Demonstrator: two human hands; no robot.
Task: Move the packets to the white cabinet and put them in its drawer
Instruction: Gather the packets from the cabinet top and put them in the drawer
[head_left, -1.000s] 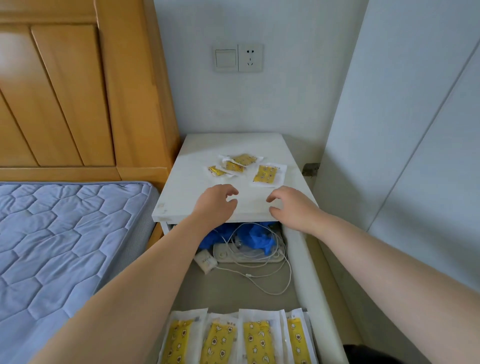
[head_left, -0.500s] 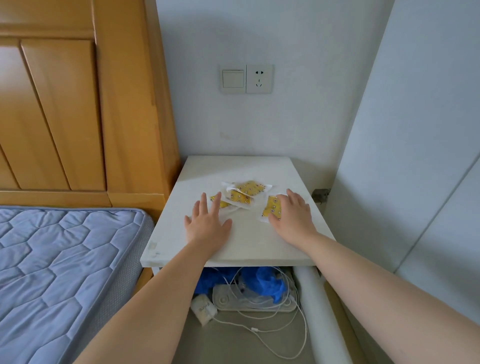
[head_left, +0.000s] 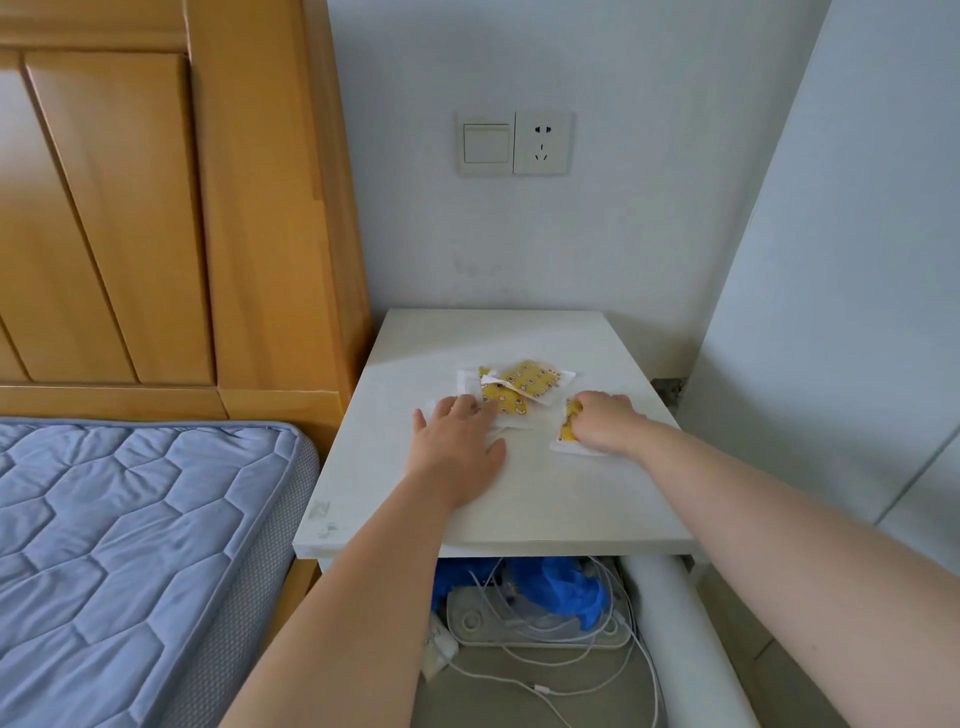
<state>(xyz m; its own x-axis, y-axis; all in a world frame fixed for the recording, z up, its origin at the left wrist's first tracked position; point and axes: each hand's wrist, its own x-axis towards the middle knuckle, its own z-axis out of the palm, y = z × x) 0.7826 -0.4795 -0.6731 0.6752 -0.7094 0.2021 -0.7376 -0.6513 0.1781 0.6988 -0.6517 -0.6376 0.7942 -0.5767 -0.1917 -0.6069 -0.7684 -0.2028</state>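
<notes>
Several yellow-printed packets in white wrappers lie in a small overlapping pile (head_left: 527, 383) on top of the white cabinet (head_left: 519, 504). One more packet (head_left: 568, 434) lies apart at the right, and my right hand (head_left: 605, 422) sits on it with its fingers curled over its far edge. My left hand (head_left: 457, 447) lies flat on the cabinet top, its fingertips resting on the left packets of the pile. Below the top, the cabinet's drawer (head_left: 675, 623) stands pulled out toward me.
The open drawer holds a blue plastic bag (head_left: 563, 587), a white power strip (head_left: 519, 626) and white cables. A blue quilted mattress (head_left: 130, 545) and a wooden headboard (head_left: 156, 208) are at the left. A white panel (head_left: 857, 260) stands close on the right.
Both hands have reached forward from the cabinet's front edge onto the packets. The right hand's fingers have curled over the right packet. The view has tilted up, so packets in the drawer's front are out of frame.
</notes>
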